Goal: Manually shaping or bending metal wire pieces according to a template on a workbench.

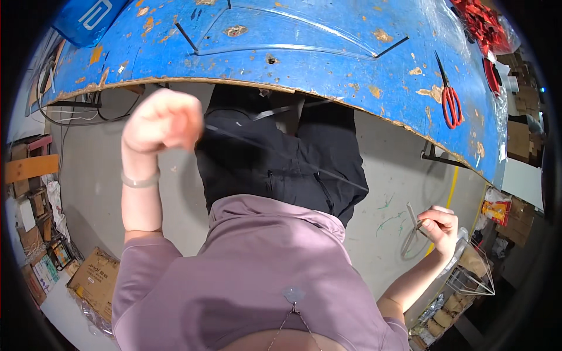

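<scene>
I see a blue bag [88, 26] on the table's [328, 82] left corner, apparently parked clear of the work. In front of the near edge, the left hand [164, 121] is raised with its fingers curled in; through the blur I cannot tell whether it grips anything. A thin dark strip [342, 179] slants from beside it across the trousers [246, 167]; I can't make out whether it reaches those fingers. Behind lies a clear piece [281, 48] with black bars [186, 38], perhaps there to hold its ends. The right hand [439, 227], out to the side over the floor, pinches a pale strip [411, 215] between thumb and fingers, probably so the slim thing doesn't slip. The scissors [450, 100] lie handles toward the wearer, which I judge suits a quick grab; a red-handled tool [490, 76] rests beyond.
</scene>
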Demonstrator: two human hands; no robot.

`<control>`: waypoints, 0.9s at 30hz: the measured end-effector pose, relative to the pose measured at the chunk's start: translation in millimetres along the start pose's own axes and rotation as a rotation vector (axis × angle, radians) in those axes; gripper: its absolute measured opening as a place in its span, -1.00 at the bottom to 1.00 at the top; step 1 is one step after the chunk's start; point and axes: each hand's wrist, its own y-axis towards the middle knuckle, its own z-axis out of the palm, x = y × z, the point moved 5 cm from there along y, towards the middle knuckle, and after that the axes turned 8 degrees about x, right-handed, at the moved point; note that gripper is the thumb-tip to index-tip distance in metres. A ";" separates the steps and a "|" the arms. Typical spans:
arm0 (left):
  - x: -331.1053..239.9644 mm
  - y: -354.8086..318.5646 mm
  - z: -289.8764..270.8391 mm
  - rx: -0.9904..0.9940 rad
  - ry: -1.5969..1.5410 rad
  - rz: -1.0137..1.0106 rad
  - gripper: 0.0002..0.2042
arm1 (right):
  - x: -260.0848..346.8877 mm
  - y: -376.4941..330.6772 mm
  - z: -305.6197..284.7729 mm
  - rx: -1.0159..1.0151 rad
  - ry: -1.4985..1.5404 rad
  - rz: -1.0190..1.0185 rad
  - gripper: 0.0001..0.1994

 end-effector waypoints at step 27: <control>-52.5 90.0 -124.8 -0.273 1.644 0.066 -0.77 | -15.7 153.3 -94.5 -0.482 -0.302 0.246 -0.69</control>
